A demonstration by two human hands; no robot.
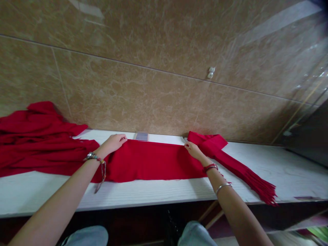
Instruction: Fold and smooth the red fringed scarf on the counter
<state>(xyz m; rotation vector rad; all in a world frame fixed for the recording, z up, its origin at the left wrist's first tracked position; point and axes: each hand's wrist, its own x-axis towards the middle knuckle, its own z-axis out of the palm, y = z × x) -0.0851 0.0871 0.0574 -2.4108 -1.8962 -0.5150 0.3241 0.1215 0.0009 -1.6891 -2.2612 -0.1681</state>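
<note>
One red scarf (159,160) lies stretched lengthwise along the white surface (153,194), fairly smooth across its middle, with soft ripples toward its left end. Both hands are at its far edge. From where I stand, the left hand (114,141) has thumb and fingertips closed together on that edge near the ripples; the right hand (193,149) pinches the same edge farther along, its fingers nearly together. How much cloth each grip has caught, I cannot tell. Most of the scarf's open stretch lies between the two grips, and its width falls from them toward the person.

Holding the cloth out flat calls, I'd judge, for a light, equal pull outward from both hands, with the far edge straight; a harder tug on one side could skew it. The ripples under the left wrist look worth easing out.

Just right of the scarf, beside the right hand, a folded scarf (228,163) crosses over itself, its fringe (266,191) reaching the surface's near edge. Left of the scarf sits a rumpled heap of red cloth (48,136); whether they join is unclear. Just behind the scarf is a small grey patch (141,136), then the brown wall (128,95).
</note>
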